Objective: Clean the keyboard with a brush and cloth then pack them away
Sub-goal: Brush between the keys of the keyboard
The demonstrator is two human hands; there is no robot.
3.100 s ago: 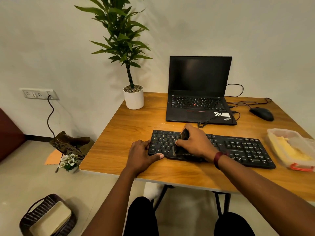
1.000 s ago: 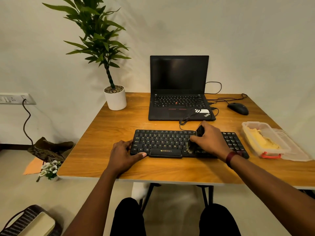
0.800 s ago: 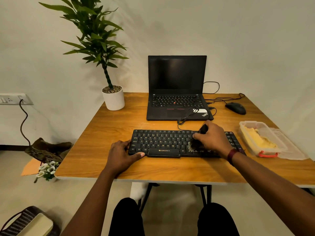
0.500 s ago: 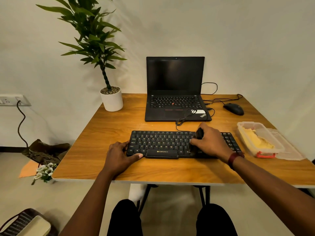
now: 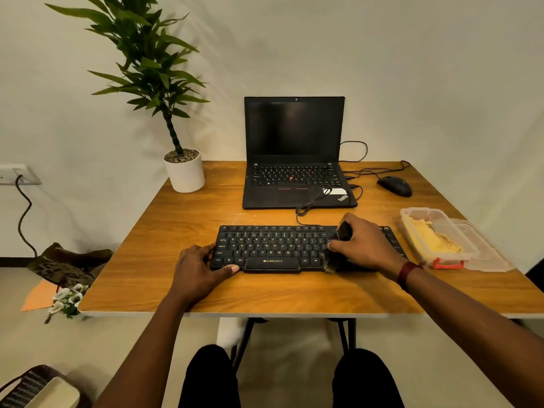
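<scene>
Head-worn view, facing down (and forward), table [image 5: 176, 231] near

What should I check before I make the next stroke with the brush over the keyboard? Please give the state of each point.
1. Grip of the right hand on the brush: ok.
2. Hold of the left hand on the keyboard, left end: ok.
3. Contact of bristles with keys: ok.
4. Path free of the cable, which lies behind: ok.
5. Cleanness of keys under the right hand: cannot tell.
6. Readiness of the cloth in the open container: ok.
</scene>
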